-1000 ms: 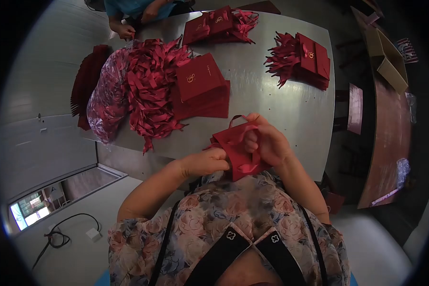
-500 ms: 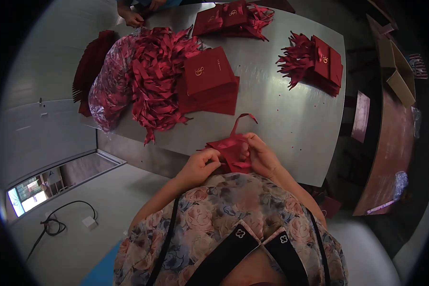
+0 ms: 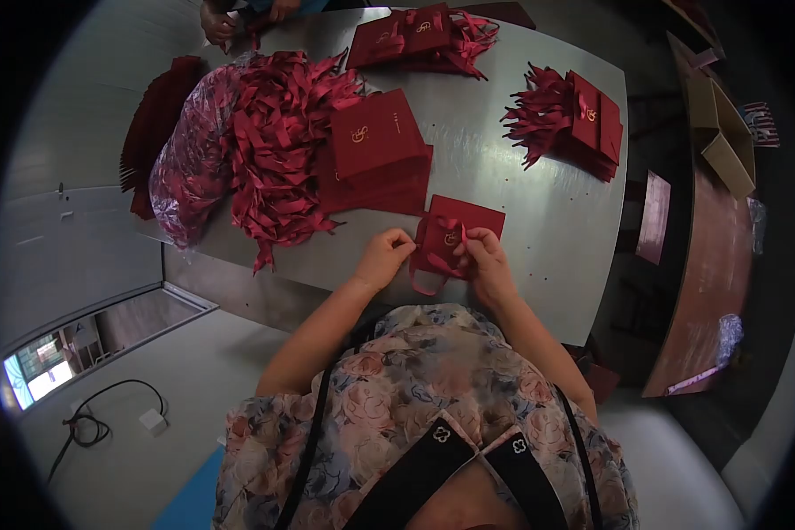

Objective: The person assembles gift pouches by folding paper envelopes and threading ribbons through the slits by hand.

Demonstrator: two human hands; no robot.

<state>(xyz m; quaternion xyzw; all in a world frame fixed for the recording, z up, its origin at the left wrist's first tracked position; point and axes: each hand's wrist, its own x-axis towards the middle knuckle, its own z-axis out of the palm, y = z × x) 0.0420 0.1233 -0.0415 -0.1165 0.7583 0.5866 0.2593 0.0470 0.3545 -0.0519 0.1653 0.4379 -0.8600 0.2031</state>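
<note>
A small red gift bag (image 3: 478, 215) with a gold logo lies flat on the table in front of me. Its red ribbon (image 3: 427, 284) loops out at the near side and crosses the front. At the bag's left edge, my left hand (image 3: 385, 259) is closed in a pinch; what sits between those fingertips is largely hidden. My right hand (image 3: 489, 262) pinches the ribbon over the bag's right part, fingers curled.
Beyond the bag are stacked red bags (image 3: 375, 132), a heap of red ribbons (image 3: 278, 150) and a clear plastic sack (image 3: 190, 168). More bags (image 3: 594, 128) lie right, others (image 3: 406, 35) at the back. Another person's hand (image 3: 217, 25) is far left. The metal table (image 3: 556, 238) ends near me.
The gift bag has moved from close to my body onto the table and now lies flat, logo up. Both hands have moved forward with it, and the view has shifted slightly.
</note>
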